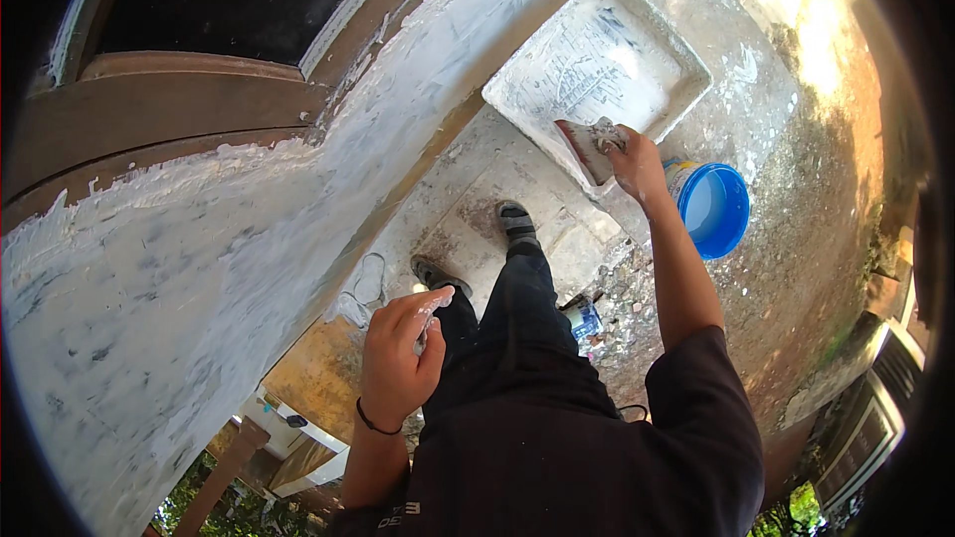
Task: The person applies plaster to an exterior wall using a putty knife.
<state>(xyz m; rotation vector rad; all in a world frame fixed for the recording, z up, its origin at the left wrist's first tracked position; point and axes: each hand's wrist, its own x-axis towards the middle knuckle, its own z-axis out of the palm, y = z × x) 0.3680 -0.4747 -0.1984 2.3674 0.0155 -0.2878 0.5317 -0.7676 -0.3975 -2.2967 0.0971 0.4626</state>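
Note:
My right hand (637,164) grips a wide putty knife (590,151) by its putty-caked handle. The blade is over the near side of a large, shallow white tray (686,104); whether it touches the tray I cannot tell. White putty (617,65) with dark streaks coats the tray's bottom. My left hand (398,353) is raised before my legs, its fingers bent forward and the thumb apart. White putty smears those fingers, and I see no tool in them. To my left runs a wall (179,249) patchily coated in white.
A blue bucket (716,209) holding pale liquid or paste stands right of the tray. Brown window framing (169,124) is set in the wall. Beside my feet lie a pale sandal-shaped item (369,278) and a small blue-and-white container (584,320). Rubble covers the ground at right.

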